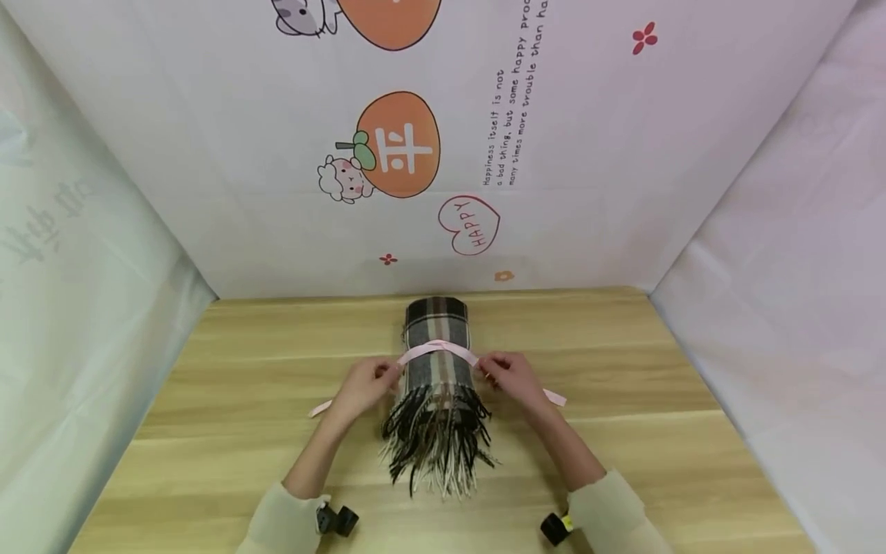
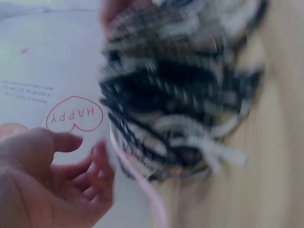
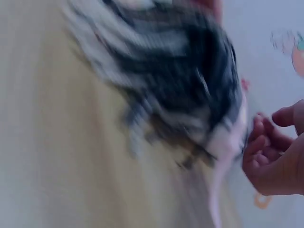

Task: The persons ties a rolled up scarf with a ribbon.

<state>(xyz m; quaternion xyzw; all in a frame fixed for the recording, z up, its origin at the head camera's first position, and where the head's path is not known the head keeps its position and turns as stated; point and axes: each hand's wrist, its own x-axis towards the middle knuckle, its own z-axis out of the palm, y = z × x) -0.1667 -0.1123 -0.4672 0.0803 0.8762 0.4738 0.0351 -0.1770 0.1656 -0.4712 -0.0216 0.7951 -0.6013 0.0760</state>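
Observation:
A plaid scarf (image 1: 438, 327), rolled up, lies on the table with its dark and white fringe (image 1: 438, 446) toward me. Over its top arches a pink ribbon (image 1: 436, 346); one tail lies out to each side. At the roll's left side is my left hand (image 1: 367, 385), fingertips right at the ribbon. My right hand (image 1: 514, 378) mirrors it on the other side. In the left wrist view a gap shows between thumb and bent fingers (image 2: 97, 164), beside the ribbon. The right wrist view shows similarly loose fingers (image 3: 266, 147). Both wrist views blur the scarf.
The wood-grain table (image 1: 263, 338) ends at a white printed backdrop (image 1: 567, 154) with cartoon fruit and lettering. White sheets (image 1: 775, 246) bound the left and right sides. A small black device (image 1: 337, 520) sits at each wrist.

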